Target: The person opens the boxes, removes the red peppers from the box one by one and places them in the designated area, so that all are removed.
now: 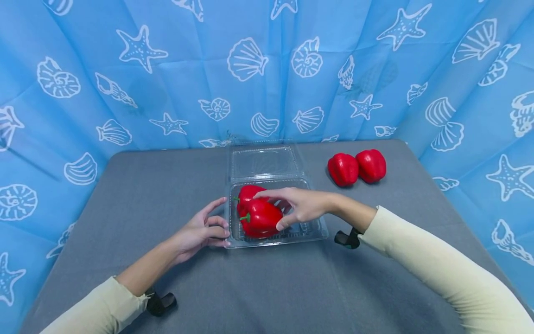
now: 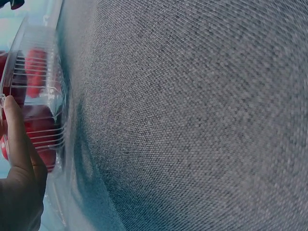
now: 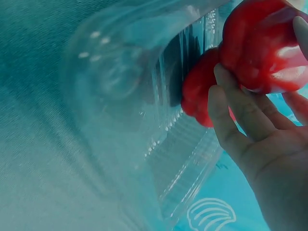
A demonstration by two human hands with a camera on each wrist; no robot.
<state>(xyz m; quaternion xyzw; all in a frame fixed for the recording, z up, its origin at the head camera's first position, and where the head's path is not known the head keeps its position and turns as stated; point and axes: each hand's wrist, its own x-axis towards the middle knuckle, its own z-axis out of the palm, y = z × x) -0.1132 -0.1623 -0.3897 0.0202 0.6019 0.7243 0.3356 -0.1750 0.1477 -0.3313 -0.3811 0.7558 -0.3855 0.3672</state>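
Note:
A clear plastic clamshell container (image 1: 295,232) lies on the table with its lid (image 1: 263,162) folded back. My right hand (image 1: 304,204) holds a red bell pepper (image 1: 263,217) with a green stem between thumb and fingers, over the left part of the tray. Just behind it, another red bell pepper (image 1: 249,191) sits in the container, partly hidden by the held one. In the right wrist view the fingers curve round the held bell pepper (image 3: 260,43). My left hand (image 1: 200,234) touches the container's left rim with extended fingers, which also shows in the left wrist view.
Two more red bell peppers (image 1: 343,170) lie side by side at the back right of the grey-covered table (image 1: 167,185). A blue curtain (image 1: 187,69) with white shells and starfish hangs along the back and sides. Black straps (image 1: 347,239) are on both wrists.

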